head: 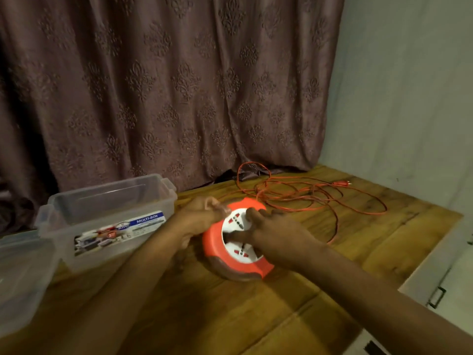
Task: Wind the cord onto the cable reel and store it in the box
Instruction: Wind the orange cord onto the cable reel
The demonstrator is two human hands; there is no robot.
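An orange cable reel (214,245) with a white socket face lies on the wooden table (256,316) near the middle. My left hand (199,219) grips its left rim, fingers curled over the edge. My right hand (273,231) rests on the white face with thumb and fingers curled onto the centre part. The thin orange cord (307,193) lies in loose loops behind and to the right of the reel, its plug (341,184) at the far right. The clear plastic box (102,213) stands open to the left of the reel.
The box's clear lid (20,272) lies at the far left. A brown patterned curtain (166,85) hangs behind the table, a pale wall is to the right. The table's right edge drops to a white cabinet (435,285) with a handle.
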